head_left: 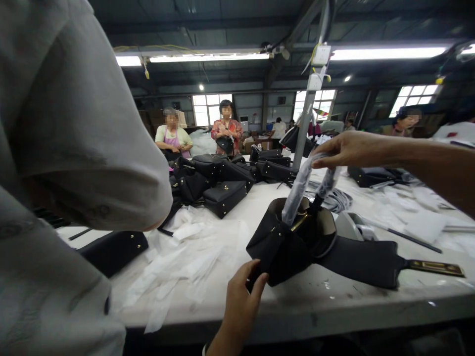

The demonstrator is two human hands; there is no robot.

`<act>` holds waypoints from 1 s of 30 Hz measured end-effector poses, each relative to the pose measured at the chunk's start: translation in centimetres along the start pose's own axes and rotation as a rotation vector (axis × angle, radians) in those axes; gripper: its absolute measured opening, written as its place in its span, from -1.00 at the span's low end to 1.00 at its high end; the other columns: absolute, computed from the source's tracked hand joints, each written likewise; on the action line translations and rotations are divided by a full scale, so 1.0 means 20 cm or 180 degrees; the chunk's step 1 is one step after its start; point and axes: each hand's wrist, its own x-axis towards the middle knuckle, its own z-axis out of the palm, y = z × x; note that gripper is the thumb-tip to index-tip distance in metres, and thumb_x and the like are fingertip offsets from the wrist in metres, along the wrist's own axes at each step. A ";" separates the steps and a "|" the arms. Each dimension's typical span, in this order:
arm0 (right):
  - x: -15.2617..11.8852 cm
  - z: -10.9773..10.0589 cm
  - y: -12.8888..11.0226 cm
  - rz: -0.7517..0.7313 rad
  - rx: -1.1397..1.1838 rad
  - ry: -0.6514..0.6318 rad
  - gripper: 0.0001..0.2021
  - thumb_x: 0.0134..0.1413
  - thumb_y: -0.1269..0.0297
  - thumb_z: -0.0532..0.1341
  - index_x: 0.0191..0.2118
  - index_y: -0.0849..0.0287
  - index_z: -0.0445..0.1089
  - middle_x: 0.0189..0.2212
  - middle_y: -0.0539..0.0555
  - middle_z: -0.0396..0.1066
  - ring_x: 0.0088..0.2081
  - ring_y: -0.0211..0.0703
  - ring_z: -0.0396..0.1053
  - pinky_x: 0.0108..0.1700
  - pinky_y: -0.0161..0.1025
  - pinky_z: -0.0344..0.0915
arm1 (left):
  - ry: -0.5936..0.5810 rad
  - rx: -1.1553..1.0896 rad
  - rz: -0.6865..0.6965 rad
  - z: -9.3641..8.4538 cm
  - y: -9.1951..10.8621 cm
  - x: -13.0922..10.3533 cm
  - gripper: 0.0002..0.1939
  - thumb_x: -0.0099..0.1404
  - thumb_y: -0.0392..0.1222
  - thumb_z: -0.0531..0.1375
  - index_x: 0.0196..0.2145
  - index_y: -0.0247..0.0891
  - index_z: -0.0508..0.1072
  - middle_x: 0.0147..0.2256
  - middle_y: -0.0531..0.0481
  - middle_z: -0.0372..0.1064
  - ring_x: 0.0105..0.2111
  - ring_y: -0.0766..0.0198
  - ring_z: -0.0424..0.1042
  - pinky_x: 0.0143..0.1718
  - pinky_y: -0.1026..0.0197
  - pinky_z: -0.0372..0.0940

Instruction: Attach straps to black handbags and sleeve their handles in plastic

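Note:
A black handbag (272, 247) sits tilted near the table's front edge, its top gaping and its flap (363, 259) spread out to the right. At the flap's end is a strap with gold-coloured metal (438, 267). My right hand (336, 150) is closed around the top of the bag's handle (297, 190), which is wrapped in clear plastic and pulled upright. Below, my left hand (243, 291) grips the bag's lower left corner between thumb and fingers; some fingertips are hidden behind it.
Several black bags (226, 195) are heaped at the back left. White wrapping sheets (193, 257) lie left of my bag. A metal post (306, 123) rises behind it, beside coiled grey cable (336, 198). A grey sleeve (92, 123) fills the near left; co-workers (226, 128) stand across the table.

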 end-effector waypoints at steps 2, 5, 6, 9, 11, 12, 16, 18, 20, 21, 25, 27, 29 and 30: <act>0.03 0.05 0.03 -0.0418 -0.0748 -0.0550 -0.54 0.00 0.25 0.13 -0.30 0.76 0.46 -0.36 0.18 0.58 -0.22 -0.33 0.48 -0.28 -0.39 0.19 | -0.0317 -0.0625 -0.0409 0.04 -0.02 -0.02 -0.64 0.28 0.09 0.22 -0.22 -0.31 0.49 -0.39 -0.06 0.45 -0.49 0.26 0.42 -0.39 0.22 0.32; -0.02 0.13 0.03 -0.1061 -0.1391 -0.0527 -0.59 -0.05 0.27 0.33 -0.13 0.54 0.52 -0.18 0.17 0.59 -0.09 -0.21 0.45 -0.02 -0.25 0.21 | -0.0489 -0.1416 -0.0980 0.09 -0.03 -0.04 -0.54 0.21 0.21 0.24 -0.39 -0.32 0.40 -0.57 0.11 0.27 -0.66 0.45 0.17 -0.61 0.37 0.09; -0.08 0.15 0.02 -0.1226 -0.1446 -0.0289 -0.59 -0.09 0.29 0.41 -0.09 0.42 0.54 -0.11 0.17 0.57 -0.07 -0.16 0.45 0.04 -0.20 0.21 | -0.0440 -0.1546 -0.1127 0.10 -0.03 -0.04 -0.53 0.20 0.22 0.26 -0.41 -0.32 0.38 -0.61 0.15 0.21 -0.69 0.49 0.08 -0.64 0.39 0.01; -0.40 0.23 0.07 -0.1890 -0.1624 0.0720 -0.70 0.13 0.15 0.31 -0.07 0.19 0.56 -0.14 0.15 0.57 -0.19 -0.05 0.48 -0.06 -0.12 0.28 | -0.0221 -0.1715 -0.1266 0.10 -0.03 -0.04 -0.55 0.20 0.18 0.28 -0.42 -0.32 0.36 -0.65 0.20 0.12 -0.68 0.51 -0.03 -0.66 0.41 -0.13; -0.67 0.30 0.17 -0.1784 -0.1369 0.0609 -0.75 0.21 0.05 0.20 -0.26 0.03 0.58 -0.40 0.07 0.57 -0.42 -0.09 0.46 -0.31 -0.17 0.30 | -0.0133 -0.1723 -0.1218 0.08 -0.02 -0.05 -0.57 0.20 0.15 0.29 -0.40 -0.32 0.37 -0.65 0.19 0.12 -0.67 0.50 -0.02 -0.66 0.41 -0.14; -0.79 0.35 0.24 -0.1557 -0.1125 0.0106 -0.72 0.20 0.02 0.19 -0.40 -0.02 0.56 -0.56 0.02 0.51 -0.55 -0.14 0.39 -0.44 -0.21 0.26 | -0.0141 -0.1692 -0.1179 0.08 -0.02 -0.05 -0.58 0.21 0.14 0.28 -0.40 -0.32 0.38 -0.66 0.19 0.13 -0.68 0.50 -0.02 -0.67 0.41 -0.14; -1.02 0.59 0.57 0.0030 -0.0234 -0.1689 -0.66 0.18 -0.02 0.19 -0.46 0.08 0.51 -0.63 -0.01 0.38 -0.57 -0.20 0.29 -0.51 -0.27 0.13 | -0.0388 -0.1466 -0.1022 0.08 0.00 -0.06 -0.60 0.30 0.11 0.21 -0.40 -0.34 0.41 -0.68 0.18 0.14 -0.70 0.50 0.01 -0.66 0.40 -0.08; -1.01 0.71 0.68 0.0639 0.0414 -0.1685 -0.62 0.12 -0.10 0.22 -0.38 0.14 0.51 -0.66 -0.05 0.26 -0.59 -0.26 0.17 -0.53 -0.30 0.03 | -0.0460 -0.1363 -0.0957 0.10 0.00 -0.08 -0.60 0.31 0.11 0.19 -0.38 -0.35 0.43 -0.63 0.13 0.22 -0.70 0.49 0.07 -0.67 0.40 -0.02; -0.96 0.78 0.73 0.1159 0.1113 -0.1654 -0.55 0.09 -0.16 0.24 -0.29 0.20 0.52 -0.69 -0.12 0.10 -0.61 -0.33 0.00 -0.54 -0.32 -0.08 | -0.0516 -0.1283 -0.0920 0.10 0.00 -0.09 -0.59 0.29 0.12 0.20 -0.36 -0.36 0.45 -0.54 0.04 0.34 -0.68 0.46 0.18 -0.67 0.39 0.06; -0.94 0.80 0.74 0.1366 0.1417 -0.1684 -0.54 0.09 -0.16 0.25 -0.27 0.22 0.52 -0.70 -0.15 0.04 -0.61 -0.35 -0.07 -0.54 -0.33 -0.12 | -0.0571 -0.1230 -0.0888 0.10 -0.01 -0.09 -0.58 0.30 0.13 0.19 -0.35 -0.36 0.47 -0.50 -0.01 0.39 -0.65 0.42 0.25 -0.65 0.38 0.12; -0.91 0.82 0.75 0.1537 0.2077 -0.1616 -0.58 0.04 -0.08 0.34 -0.34 0.28 0.51 -0.56 -0.04 0.29 -0.58 -0.41 -0.10 -0.52 -0.32 -0.16 | -0.0602 -0.0355 -0.0452 -0.03 -0.06 -0.04 -0.59 0.41 0.05 0.07 -0.27 -0.34 0.55 -0.38 -0.12 0.53 -0.42 0.25 0.48 -0.39 0.28 0.34; -0.93 0.81 0.77 0.1449 0.2124 -0.1458 -0.60 0.03 -0.06 0.36 -0.33 0.28 0.52 -0.39 0.07 0.43 -0.58 -0.42 -0.06 -0.53 -0.32 -0.16 | -0.0191 0.0569 -0.0247 -0.17 -0.09 0.02 -0.64 0.44 -0.04 0.04 -0.18 -0.29 0.56 -0.30 -0.12 0.56 -0.31 0.22 0.52 -0.27 0.25 0.36; -0.95 0.80 0.80 0.1411 0.2091 -0.1334 -0.60 0.01 -0.06 0.37 -0.34 0.27 0.52 -0.35 0.10 0.45 -0.58 -0.43 -0.04 -0.53 -0.31 -0.16 | 0.0350 0.1628 -0.0234 -0.33 -0.12 0.09 -0.73 0.39 -0.12 0.09 -0.13 -0.25 0.55 -0.20 -0.10 0.57 -0.25 0.20 0.52 -0.22 0.23 0.36; -0.96 0.80 0.82 0.1408 0.2068 -0.1286 -0.59 0.00 -0.06 0.37 -0.35 0.27 0.53 -0.37 0.10 0.45 -0.59 -0.42 -0.03 -0.54 -0.31 -0.17 | 0.0487 0.1935 -0.0277 -0.40 -0.13 0.12 -0.75 0.36 -0.17 0.12 -0.12 -0.25 0.55 -0.15 -0.12 0.55 -0.22 0.17 0.51 -0.19 0.21 0.35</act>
